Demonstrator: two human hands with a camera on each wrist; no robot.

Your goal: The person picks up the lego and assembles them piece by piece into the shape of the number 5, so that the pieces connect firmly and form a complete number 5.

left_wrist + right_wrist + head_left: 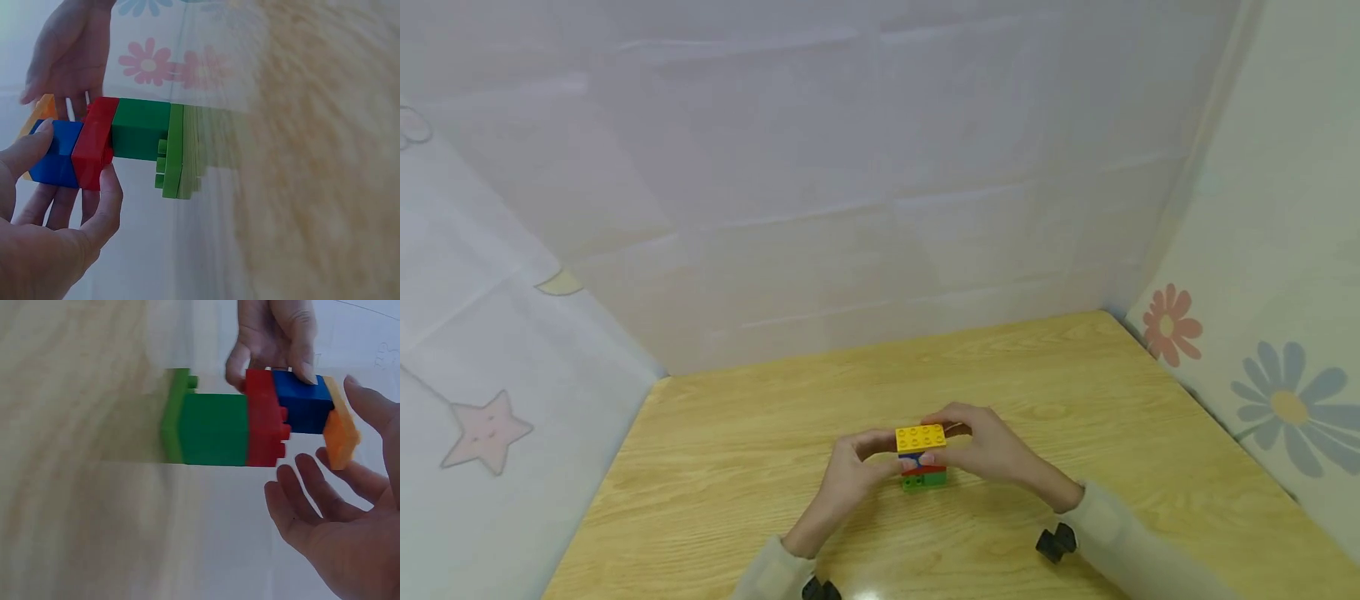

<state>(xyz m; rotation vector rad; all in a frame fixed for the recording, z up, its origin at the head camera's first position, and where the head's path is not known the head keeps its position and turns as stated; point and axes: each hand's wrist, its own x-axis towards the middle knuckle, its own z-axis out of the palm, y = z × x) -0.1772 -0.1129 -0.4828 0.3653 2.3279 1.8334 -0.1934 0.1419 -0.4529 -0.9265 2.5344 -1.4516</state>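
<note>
A tower of toy building bricks stands upright on the table. From the bottom it has a light green plate (176, 156), a dark green brick (141, 130), a red brick (95, 145), a blue brick (57, 156) and a yellow plate (921, 438) on top. My left hand (847, 473) grips the blue brick from the left, thumb on its near face and fingers curled behind. On the other side my right hand (988, 447) surrounds the top end loosely, its thumb and forefinger close to the yellow plate (340, 430) and the other fingers spread.
The tower stands on a wooden table (737, 433). Pale sheets hang behind and at both sides, the right one printed with flowers (1290, 407). Black wrist cameras (1056, 542) sit at the sleeve cuffs.
</note>
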